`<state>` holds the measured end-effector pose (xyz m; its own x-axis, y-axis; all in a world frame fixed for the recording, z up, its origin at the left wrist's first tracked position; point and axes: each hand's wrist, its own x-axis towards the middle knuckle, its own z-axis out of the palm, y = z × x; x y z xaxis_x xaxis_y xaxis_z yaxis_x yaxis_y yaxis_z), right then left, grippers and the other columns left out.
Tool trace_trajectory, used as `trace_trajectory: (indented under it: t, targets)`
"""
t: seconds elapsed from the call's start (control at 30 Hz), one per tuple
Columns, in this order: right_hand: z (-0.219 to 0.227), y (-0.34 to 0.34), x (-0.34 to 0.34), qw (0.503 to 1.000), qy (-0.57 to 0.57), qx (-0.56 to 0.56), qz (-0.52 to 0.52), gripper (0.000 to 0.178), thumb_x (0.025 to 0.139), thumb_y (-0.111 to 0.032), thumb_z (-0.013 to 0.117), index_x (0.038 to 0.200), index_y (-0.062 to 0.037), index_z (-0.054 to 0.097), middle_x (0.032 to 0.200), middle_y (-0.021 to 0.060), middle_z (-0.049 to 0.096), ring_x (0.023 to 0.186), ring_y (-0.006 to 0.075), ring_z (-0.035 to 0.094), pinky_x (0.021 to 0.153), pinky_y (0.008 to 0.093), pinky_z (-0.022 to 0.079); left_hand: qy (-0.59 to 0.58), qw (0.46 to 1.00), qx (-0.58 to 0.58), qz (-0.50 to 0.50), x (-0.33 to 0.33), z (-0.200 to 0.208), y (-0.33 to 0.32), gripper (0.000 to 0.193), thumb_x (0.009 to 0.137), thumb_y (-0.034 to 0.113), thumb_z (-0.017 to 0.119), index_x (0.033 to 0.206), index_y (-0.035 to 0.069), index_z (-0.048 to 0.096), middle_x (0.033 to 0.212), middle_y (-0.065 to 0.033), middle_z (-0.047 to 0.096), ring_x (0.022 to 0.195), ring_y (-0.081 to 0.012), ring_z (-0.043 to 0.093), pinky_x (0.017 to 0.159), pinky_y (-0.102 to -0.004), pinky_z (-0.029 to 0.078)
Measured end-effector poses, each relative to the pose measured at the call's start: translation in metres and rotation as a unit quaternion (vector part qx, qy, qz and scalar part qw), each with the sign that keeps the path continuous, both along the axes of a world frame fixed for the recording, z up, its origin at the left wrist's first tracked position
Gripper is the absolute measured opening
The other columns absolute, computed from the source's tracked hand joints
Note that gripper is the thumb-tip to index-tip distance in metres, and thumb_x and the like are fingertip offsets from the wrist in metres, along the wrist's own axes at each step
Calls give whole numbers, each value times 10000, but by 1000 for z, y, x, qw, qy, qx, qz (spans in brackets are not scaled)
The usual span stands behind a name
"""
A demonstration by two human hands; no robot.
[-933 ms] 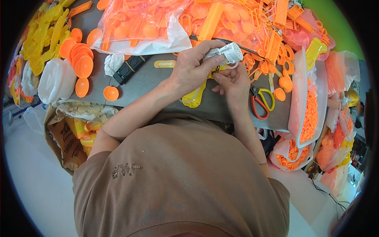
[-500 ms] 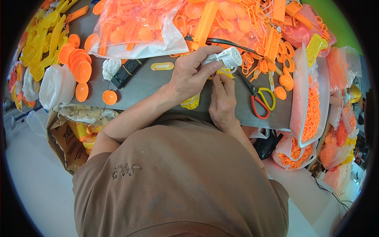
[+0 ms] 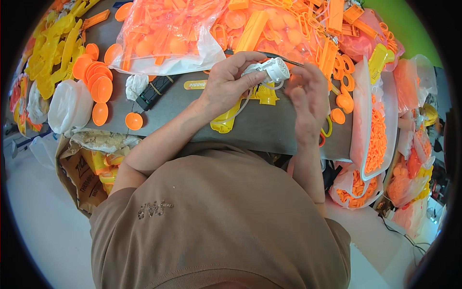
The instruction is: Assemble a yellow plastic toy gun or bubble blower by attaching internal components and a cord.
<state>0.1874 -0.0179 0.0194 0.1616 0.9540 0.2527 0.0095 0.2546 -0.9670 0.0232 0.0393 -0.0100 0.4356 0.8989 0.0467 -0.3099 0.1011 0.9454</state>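
Between the thumb and fingers of my left hand (image 3: pixel 231 82) is a white plastic mechanism (image 3: pixel 276 70) with a round ribbed end. A thin pale tube (image 3: pixel 244 105) hangs from it in a loop. Just below lies a yellow plastic shell (image 3: pixel 223 122) on the table, and another yellow housing part (image 3: pixel 266 95) shows behind the tube. To the right of the mechanism, my right hand (image 3: pixel 308 96) is raised with its fingers apart and slightly bent, blurred at the tips. I see nothing in it. Scissors (image 3: pixel 328 126) with red and yellow handles are mostly hidden behind it.
A clear bag of orange parts (image 3: pixel 173 38) fills the back of the grey table (image 3: pixel 163 118). Orange round cups (image 3: pixel 100 89) and a dark tool with a band (image 3: pixel 155 92) lie left. A white bin of small orange pieces (image 3: pixel 378 139) stands right. Yellow parts (image 3: pixel 53 53) are heaped far left.
My right hand has moved away from beneath the mechanism, up and to the right, and its fingers have spread. The scissors are now mostly covered. My left hand keeps its hold, shifted slightly left.
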Motion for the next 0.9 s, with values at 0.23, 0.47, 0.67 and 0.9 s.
trace_trajectory:
  t: [0.23,0.47,0.67,0.9]
  targets:
    - [-13,28,-1,992,-98,-71,33,228,924,-132,531,1133,-42,541,961,-2,557,845,65,532,722,217,449,166,974,117,102,-10,9,-11,411,787,163,708,1118,-8,532,918,-90,614,633,-123,546,523,-244,445]
    - [-35,34,2,992,95,-78,17,217,942,-153,497,1117,-31,536,933,21,596,822,81,580,674,233,493,440,788,430,33,-33,8,-35,300,644,276,766,769,54,608,795,-63,494,797,-228,466,714,-374,350]
    - [-45,35,-1,980,186,-65,8,223,950,-149,469,1115,-11,527,946,69,628,796,127,617,651,257,513,395,825,403,-25,-29,17,-40,250,684,265,737,748,62,605,795,-59,515,802,-226,487,715,-357,363]
    - [-43,40,5,978,193,-72,43,231,956,-149,454,1118,1,521,948,83,632,790,139,622,654,270,516,340,712,558,-258,-1,15,-51,230,783,298,635,798,79,564,850,-47,492,847,-198,488,720,-359,407]
